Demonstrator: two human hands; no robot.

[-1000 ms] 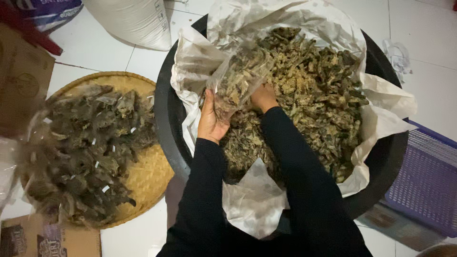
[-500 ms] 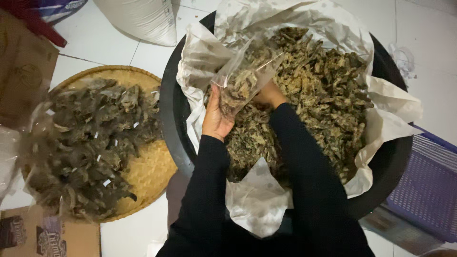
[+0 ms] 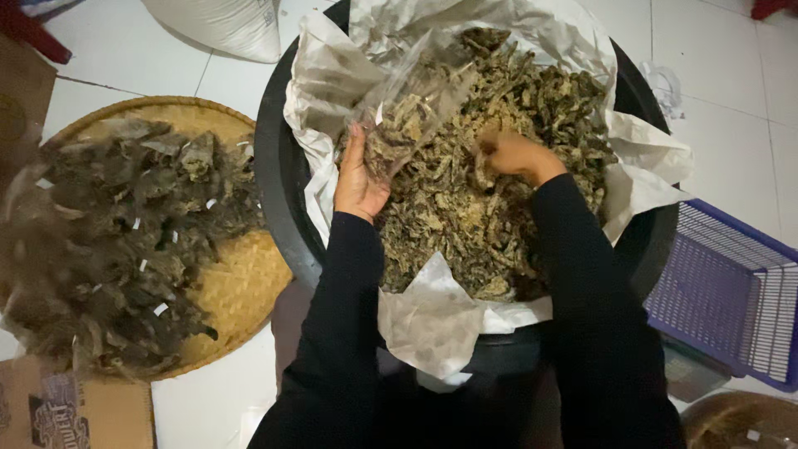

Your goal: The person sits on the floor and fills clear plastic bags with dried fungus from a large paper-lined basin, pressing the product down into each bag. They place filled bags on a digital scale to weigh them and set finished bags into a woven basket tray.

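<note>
A big black tub (image 3: 278,191) lined with white paper (image 3: 432,320) holds a heap of dried brownish-green crisps (image 3: 490,216). My left hand (image 3: 359,176) holds up a clear plastic bag (image 3: 411,104) partly filled with the crisps, its mouth tilted toward the heap. My right hand (image 3: 511,155) is down in the heap to the right of the bag, fingers curled around a clump of crisps. Both arms wear black sleeves.
A round woven bamboo tray (image 3: 229,283) at left carries many small filled plastic packets (image 3: 116,241). A purple plastic basket (image 3: 731,291) stands at right. A white sack (image 3: 224,25) lies at top left, a cardboard box (image 3: 66,411) at bottom left, on white floor tiles.
My right hand has left the bag's mouth and moved right into the heap. My left hand has kept hold of the bag, which now stands more open.
</note>
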